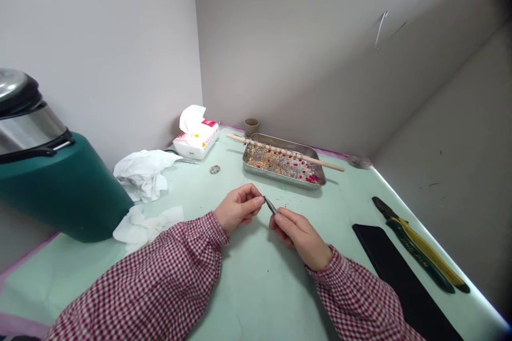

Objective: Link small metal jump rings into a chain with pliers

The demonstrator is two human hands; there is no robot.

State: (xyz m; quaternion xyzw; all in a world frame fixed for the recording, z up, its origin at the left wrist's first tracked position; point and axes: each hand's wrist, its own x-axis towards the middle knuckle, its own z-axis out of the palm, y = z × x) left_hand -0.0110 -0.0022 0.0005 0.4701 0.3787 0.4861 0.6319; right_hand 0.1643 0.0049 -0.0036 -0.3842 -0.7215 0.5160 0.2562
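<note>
1. Pale grey walls (280, 64) box in a mint-green tabletop (248, 298), so it's a pretty snug corner.
2. Main thing is a slim, pointed grey metal tool (271, 205), held just above the tabletop between the two hands. Tweezers or fine pliers, can't tell which.
3. Looks to me like close-up work at the tool's tip. I'd say the next move calls for steady fingertips and a light, precise pinch.
4. Left hand (239, 209): thumb and forefinger pressed together right at the tip, other fingers curled. Whatever's pinched there is too small to make out.
5. Right hand (301, 232): closed around the tool, tip angled toward the left fingertips.
6. Just beyond sits a shallow rectangular steel tray (276, 175) with gold, clear and red beads (262, 160), plus a pale wooden rod (334, 167) lying across it.
7. Further out: yellow-and-green-handled pliers (424, 256) on the right, a big dark green container (84, 192) on the left.
</note>
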